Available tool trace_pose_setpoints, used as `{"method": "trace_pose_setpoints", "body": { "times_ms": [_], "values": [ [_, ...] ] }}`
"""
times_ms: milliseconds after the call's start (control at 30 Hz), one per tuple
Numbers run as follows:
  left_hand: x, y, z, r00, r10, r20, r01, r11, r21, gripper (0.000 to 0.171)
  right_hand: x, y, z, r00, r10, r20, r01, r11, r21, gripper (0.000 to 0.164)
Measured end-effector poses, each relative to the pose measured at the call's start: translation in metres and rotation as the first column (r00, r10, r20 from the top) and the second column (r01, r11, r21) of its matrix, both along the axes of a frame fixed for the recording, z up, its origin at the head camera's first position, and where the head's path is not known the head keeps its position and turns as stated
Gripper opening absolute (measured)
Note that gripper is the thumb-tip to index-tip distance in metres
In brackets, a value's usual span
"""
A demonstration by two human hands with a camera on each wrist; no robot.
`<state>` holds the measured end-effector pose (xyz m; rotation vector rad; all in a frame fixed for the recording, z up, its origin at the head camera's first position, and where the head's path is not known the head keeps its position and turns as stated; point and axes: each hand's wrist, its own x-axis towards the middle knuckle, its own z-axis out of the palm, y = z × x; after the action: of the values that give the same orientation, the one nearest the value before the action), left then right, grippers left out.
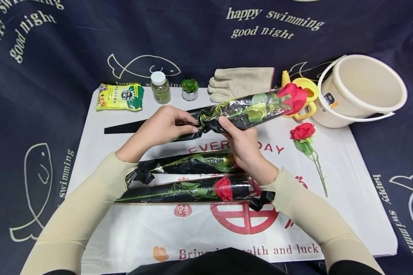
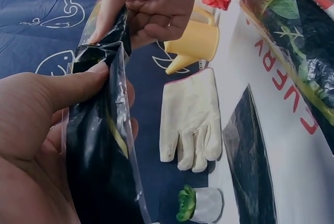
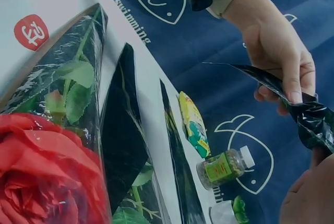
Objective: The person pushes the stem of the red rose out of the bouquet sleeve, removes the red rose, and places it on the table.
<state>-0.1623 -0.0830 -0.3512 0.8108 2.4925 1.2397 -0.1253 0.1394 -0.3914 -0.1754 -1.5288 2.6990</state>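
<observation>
Both hands hold a red rose in a black and clear sleeve [image 1: 258,109], tilted with its bloom [image 1: 293,98] at the upper right. My left hand [image 1: 163,126] pinches the sleeve left of a crumpled, gathered spot [image 2: 96,51]. Just right of that spot, my right hand [image 1: 244,147] grips it with the thumb on top. Below the hands lie two more sleeved roses: a middle one [image 1: 192,164], its right end hidden behind the right hand, and a lower one [image 1: 192,190] with its red bloom showing. A black strip [image 1: 124,127] shows left of my left hand.
A yellow packet [image 1: 119,97], a lidded jar [image 1: 161,89], a small potted succulent [image 1: 190,90] and fabric gloves [image 1: 241,81] line the back. A yellow watering can [image 1: 308,109] and a white bucket [image 1: 344,107] stand at the right. An unwrapped rose [image 1: 303,131] lies before them.
</observation>
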Motion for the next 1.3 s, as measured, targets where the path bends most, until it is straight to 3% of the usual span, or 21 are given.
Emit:
{"method": "trace_pose_setpoints", "body": {
  "times_ms": [233,500,867,1200,1300],
  "values": [
    [0.002,-0.006,-0.002,0.998,0.027,0.054,-0.028,0.999,0.015,0.015,-0.003,0.010,0.002,1.000,-0.022,0.003,0.022,0.999,0.025,0.055],
    [0.005,-0.019,-0.004,0.985,0.133,0.112,-0.133,0.991,-0.010,0.035,-0.010,0.034,0.011,1.000,-0.024,0.011,0.025,0.998,-0.055,0.060],
    [0.004,-0.024,-0.002,0.989,0.115,0.094,-0.117,0.993,0.019,0.034,-0.018,0.051,0.017,0.999,-0.047,0.025,0.050,0.992,-0.118,0.059],
    [-0.003,-0.034,-0.001,0.986,0.119,0.116,-0.121,0.993,0.008,0.035,-0.024,0.068,0.019,0.986,-0.156,-0.064,0.158,0.987,0.027,0.048],
    [-0.006,-0.036,-0.001,0.987,0.074,0.141,-0.075,0.997,0.000,0.035,-0.025,0.069,0.017,0.983,-0.168,-0.070,0.171,0.985,0.036,0.046]
  ]
}}
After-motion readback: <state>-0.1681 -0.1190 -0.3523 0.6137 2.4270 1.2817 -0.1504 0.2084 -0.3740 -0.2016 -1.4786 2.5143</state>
